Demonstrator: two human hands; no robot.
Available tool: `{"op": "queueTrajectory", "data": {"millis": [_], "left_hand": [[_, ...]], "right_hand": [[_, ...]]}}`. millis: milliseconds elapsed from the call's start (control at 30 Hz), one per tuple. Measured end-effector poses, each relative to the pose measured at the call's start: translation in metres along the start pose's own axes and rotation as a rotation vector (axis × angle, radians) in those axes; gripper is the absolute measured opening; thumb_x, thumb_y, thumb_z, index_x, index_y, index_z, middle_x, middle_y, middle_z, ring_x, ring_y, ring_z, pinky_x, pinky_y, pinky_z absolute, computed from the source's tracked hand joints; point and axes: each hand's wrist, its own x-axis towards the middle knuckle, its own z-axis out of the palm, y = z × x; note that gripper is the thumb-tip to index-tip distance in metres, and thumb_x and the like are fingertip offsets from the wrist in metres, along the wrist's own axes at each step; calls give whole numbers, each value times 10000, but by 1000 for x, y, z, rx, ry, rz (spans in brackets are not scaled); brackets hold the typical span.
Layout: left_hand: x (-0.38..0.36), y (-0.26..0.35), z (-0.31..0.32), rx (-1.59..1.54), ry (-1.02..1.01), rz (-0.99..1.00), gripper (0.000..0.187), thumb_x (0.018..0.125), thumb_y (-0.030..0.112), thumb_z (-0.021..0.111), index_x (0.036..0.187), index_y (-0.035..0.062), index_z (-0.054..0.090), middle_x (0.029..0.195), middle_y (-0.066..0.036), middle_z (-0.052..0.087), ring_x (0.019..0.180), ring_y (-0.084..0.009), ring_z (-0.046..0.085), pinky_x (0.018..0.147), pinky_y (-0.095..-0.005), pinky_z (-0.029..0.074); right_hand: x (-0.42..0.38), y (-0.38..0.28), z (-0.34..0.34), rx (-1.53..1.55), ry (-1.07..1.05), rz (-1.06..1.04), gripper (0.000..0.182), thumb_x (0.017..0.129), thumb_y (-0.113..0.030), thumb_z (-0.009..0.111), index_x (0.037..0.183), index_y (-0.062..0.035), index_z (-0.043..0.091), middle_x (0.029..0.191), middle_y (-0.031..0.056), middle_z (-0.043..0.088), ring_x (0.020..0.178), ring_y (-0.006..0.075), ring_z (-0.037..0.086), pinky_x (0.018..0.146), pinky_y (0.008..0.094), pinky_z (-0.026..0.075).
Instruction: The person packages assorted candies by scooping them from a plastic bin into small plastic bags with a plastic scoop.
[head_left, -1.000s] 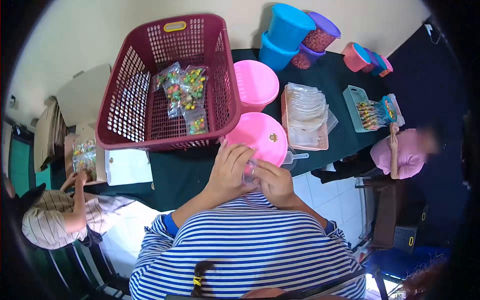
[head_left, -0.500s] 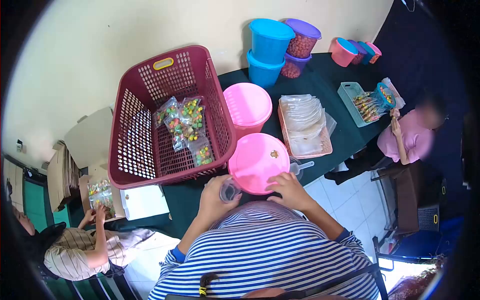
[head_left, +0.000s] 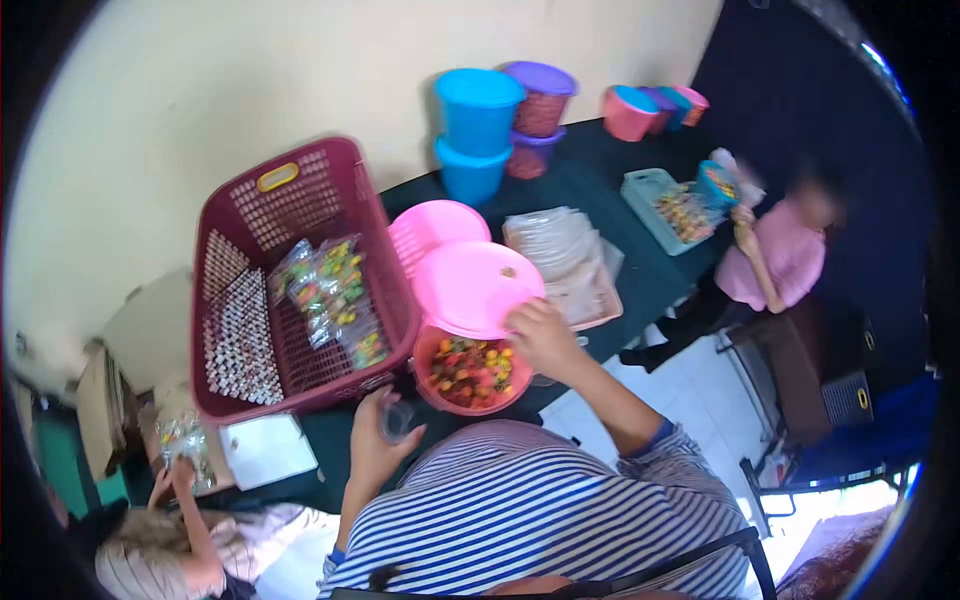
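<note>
My right hand (head_left: 545,342) grips the edge of a pink round lid (head_left: 465,285), which is raised and tilted above a pink tub (head_left: 462,409). Inside the tub lie colourful small round pieces, mostly orange, red and yellow. Beside the tub's left side, my left hand (head_left: 373,443) is closed around a small clear plastic cup (head_left: 398,423). A second pink tub with its lid on (head_left: 437,222) stands just behind, partly covered by the raised lid.
Left of the tubs stands a large maroon basket (head_left: 300,400) holding several filled clear bags (head_left: 335,285). A tray of clear plastic bags (head_left: 560,255) lies to the right. Blue tubs (head_left: 478,130) are stacked at the wall. Co-workers sit at left (head_left: 160,555) and right (head_left: 775,255).
My right hand has lifted the pink lid off the front tub, showing its contents. My left hand, still holding the cup, has moved left and down. The whole view has shifted.
</note>
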Motion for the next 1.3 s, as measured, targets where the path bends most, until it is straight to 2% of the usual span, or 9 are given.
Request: {"op": "queueTrajectory", "data": {"millis": [233,433,567,700,800,933,1033,1133,1300], "left_hand": [[-7,16,11,2,-99,32,816,639,180,878,1326,26,466,1179,-168,593,1093,-311,592,948,-393,471],[-4,14,12,-38,-80,4,823,637,175,879,1330,21,464,1192,-173,586,1101,-306,590,958,-384,471],[-5,2,13,-78,-86,-58,835,639,195,881,1336,12,461,1197,-173,585,1094,-307,592,958,-386,470],[3,5,14,-33,-130,-53,818,641,209,881,1321,5,475,1199,-178,592,1100,-314,591,964,-397,464],[12,6,21,-60,-166,-7,799,638,211,880,1305,6,489,1190,-178,595,1108,-325,585,966,-407,459],[25,19,27,-38,-172,117,791,626,207,881,1293,13,502,1209,-171,585,1140,-344,559,976,-416,449],[30,21,32,12,-215,150,836,640,237,885,1334,15,475,1229,-170,577,1163,-332,557,1004,-407,437],[30,19,35,41,-244,182,811,654,237,880,1331,35,481,1248,-170,565,1173,-336,551,1016,-414,429],[29,32,29,-41,-212,128,781,651,239,875,1297,12,499,1189,-178,595,1119,-341,576,965,-430,455]], "right_hand": [[71,50,95,-166,85,-162,116,845,-168,613,946,-117,639,965,9,611,988,217,543,888,454,375],[57,25,86,-68,190,-66,239,834,-172,628,1066,-116,644,1081,26,603,1040,228,530,896,452,377],[-16,32,48,-161,193,222,332,811,-177,649,1138,-126,619,1192,56,570,1096,267,525,922,468,389],[-105,89,40,-430,-110,750,543,854,-319,676,1339,-148,504,1426,73,432,1269,303,440,970,513,405],[-139,110,36,-189,-332,1004,503,862,-372,696,1252,-84,562,1240,135,601,1137,340,580,896,465,491],[-179,145,85,117,-372,991,428,888,-370,677,1152,-39,611,1008,125,689,904,297,669,762,395,544],[-187,154,118,501,-32,1101,383,891,-353,676,1096,-32,634,929,72,695,750,138,642,566,277,514],[-168,142,108,706,100,1385,281,900,-296,671,1039,-54,637,866,34,663,674,109,586,520,258,457],[-178,165,120,955,261,1304,155,909,-228,657,922,-76,634,758,-30,555,621,73,493,500,233,372]]}}
